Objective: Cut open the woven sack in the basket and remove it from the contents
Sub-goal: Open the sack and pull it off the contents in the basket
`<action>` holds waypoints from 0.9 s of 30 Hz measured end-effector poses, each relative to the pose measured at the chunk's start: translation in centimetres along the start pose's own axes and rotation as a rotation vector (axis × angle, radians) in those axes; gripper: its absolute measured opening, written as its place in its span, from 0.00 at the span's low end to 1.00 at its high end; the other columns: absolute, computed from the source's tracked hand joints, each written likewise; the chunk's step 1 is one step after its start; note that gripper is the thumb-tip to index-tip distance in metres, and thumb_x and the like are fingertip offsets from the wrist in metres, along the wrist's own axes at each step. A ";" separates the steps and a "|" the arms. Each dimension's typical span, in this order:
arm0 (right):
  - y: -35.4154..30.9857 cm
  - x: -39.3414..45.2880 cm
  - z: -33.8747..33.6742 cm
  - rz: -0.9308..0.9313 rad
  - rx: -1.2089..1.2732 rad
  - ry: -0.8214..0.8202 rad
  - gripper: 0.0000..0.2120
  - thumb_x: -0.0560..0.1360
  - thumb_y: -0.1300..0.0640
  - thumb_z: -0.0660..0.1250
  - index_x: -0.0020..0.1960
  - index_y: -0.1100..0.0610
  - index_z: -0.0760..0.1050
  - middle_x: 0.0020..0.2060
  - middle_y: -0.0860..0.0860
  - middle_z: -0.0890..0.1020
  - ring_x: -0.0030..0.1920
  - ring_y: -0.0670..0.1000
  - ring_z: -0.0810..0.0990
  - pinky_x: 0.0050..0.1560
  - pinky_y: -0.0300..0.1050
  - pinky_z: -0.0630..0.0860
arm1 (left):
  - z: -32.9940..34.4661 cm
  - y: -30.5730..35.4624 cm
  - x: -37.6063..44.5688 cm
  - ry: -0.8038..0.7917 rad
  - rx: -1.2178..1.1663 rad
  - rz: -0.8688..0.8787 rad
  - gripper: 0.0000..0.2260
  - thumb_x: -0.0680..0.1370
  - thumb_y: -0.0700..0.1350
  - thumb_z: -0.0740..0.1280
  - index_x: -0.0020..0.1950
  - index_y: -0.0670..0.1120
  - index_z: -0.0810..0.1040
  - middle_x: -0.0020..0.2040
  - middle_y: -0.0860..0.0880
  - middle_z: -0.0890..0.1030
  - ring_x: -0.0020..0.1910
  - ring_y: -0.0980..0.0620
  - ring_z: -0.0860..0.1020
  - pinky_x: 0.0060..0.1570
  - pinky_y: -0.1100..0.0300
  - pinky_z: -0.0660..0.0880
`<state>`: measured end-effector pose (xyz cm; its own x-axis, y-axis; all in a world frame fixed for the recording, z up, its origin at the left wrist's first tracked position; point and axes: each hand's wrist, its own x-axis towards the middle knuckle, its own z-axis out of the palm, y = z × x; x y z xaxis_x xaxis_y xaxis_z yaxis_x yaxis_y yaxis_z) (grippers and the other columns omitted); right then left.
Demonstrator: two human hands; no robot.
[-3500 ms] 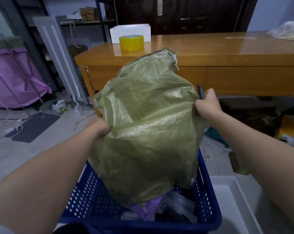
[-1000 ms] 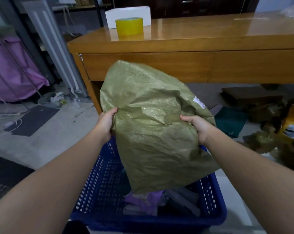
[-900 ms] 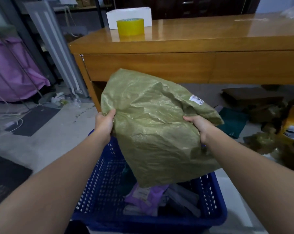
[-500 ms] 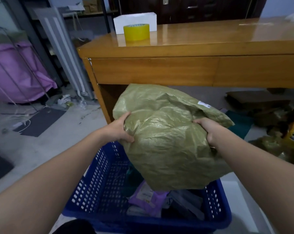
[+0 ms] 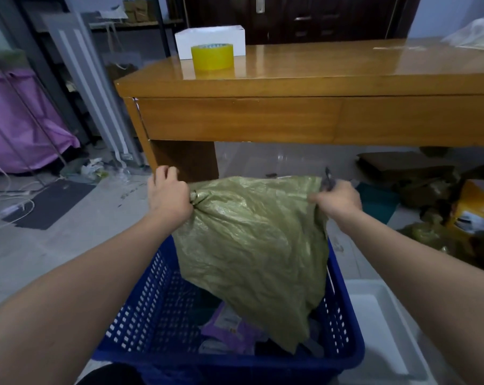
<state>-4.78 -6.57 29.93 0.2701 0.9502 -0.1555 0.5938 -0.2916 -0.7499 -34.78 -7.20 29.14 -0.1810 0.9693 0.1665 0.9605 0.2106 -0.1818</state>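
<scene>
got both fists, left hand and right hand, bunched on the crinkly olive-green woven sack so it lifts clear of the blue perforated plastic basket

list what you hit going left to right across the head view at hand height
purple cover → dark mat → left hand → green sack → right hand, with a dark tool poking up from it → teal cloth → orange box
</scene>
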 end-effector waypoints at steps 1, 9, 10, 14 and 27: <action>-0.4 -0.2 0.3 -0.111 -0.026 -0.036 0.16 0.69 0.51 0.75 0.51 0.57 0.74 0.50 0.55 0.80 0.48 0.57 0.78 0.48 0.50 0.75 | -0.2 0.6 -0.1 -0.007 -0.023 0.034 0.13 0.73 0.43 0.68 0.56 0.45 0.82 0.66 0.45 0.71 0.67 0.42 0.66 0.64 0.48 0.67; -3.2 -1.8 6.5 -0.486 -0.346 -0.387 0.54 0.60 0.50 0.80 0.78 0.47 0.54 0.69 0.52 0.73 0.64 0.58 0.75 0.61 0.51 0.74 | -3.6 4.1 -0.7 0.170 -0.476 0.251 0.10 0.73 0.38 0.64 0.39 0.53 0.75 0.42 0.53 0.77 0.43 0.48 0.77 0.39 0.56 0.75; -2.8 -1.5 6.8 -0.448 -0.370 -0.335 0.44 0.63 0.52 0.77 0.75 0.48 0.62 0.62 0.54 0.78 0.58 0.58 0.78 0.54 0.50 0.77 | -3.9 3.8 -0.5 0.203 -0.543 0.220 0.11 0.73 0.37 0.64 0.38 0.53 0.75 0.42 0.53 0.77 0.43 0.48 0.77 0.38 0.55 0.75; -2.5 -0.8 7.0 -0.388 -0.435 -0.171 0.03 0.72 0.58 0.63 0.43 0.53 0.75 0.38 0.53 0.78 0.41 0.59 0.79 0.38 0.46 0.73 | -3.9 2.8 0.1 0.360 -0.760 -0.043 0.15 0.70 0.39 0.72 0.53 0.50 0.75 0.56 0.49 0.73 0.58 0.48 0.71 0.52 0.58 0.69; -2.9 -0.4 6.8 0.065 0.516 -0.348 0.12 0.77 0.53 0.66 0.56 0.58 0.78 0.53 0.62 0.84 0.49 0.63 0.83 0.46 0.53 0.81 | 2.4 7.4 -5.3 -0.736 -0.744 0.502 0.31 0.76 0.50 0.71 0.75 0.51 0.61 0.64 0.54 0.64 0.64 0.57 0.65 0.61 0.66 0.64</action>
<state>-11.76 -5.41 27.76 -0.0204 0.9378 -0.3467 0.1187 -0.3420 -0.9322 -27.26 -10.50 24.54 0.4111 0.8137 -0.4110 0.8017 -0.1082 0.5878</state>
